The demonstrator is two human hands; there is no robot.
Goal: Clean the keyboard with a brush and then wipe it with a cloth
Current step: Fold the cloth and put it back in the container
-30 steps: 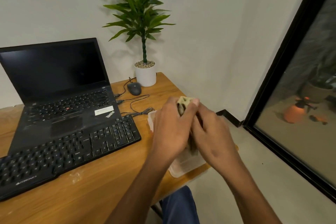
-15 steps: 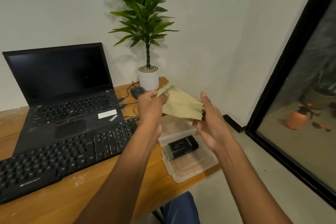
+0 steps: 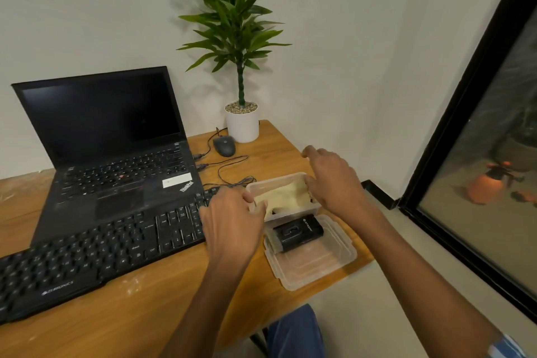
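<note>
The yellow cloth [image 3: 283,196] lies bunched inside a clear plastic container [image 3: 315,208] near the right end of the wooden desk [image 3: 139,308]. Both hands are at it. The left hand [image 3: 232,227] hovers at the container's near-left corner, fingers loosely curled with the tips at the cloth's edge; whether they pinch it I cannot tell. The right hand [image 3: 331,180] reaches over the far-right side of the container, fingers curved down toward the cloth, their tips hidden, so its hold cannot be made out either.

Just in front, touching the container, sits its clear lid [image 3: 316,266], and on the lid's back part rests a black brush [image 3: 297,232] with pale bristles pointing left. The lid's near corner comes close to the desk's right edge.

The black keyboard [image 3: 96,256] runs diagonally across the desk, its right end just beside the container and partly under the left hand. Behind it an open laptop [image 3: 116,154] stands with a dark screen. A mouse [image 3: 224,145] and a potted plant [image 3: 242,122] occupy the far corner, with cables [image 3: 229,167] trailing across the bare wood between them and the container. Right of the desk, open floor reaches a black-framed glass door [image 3: 465,102].
</note>
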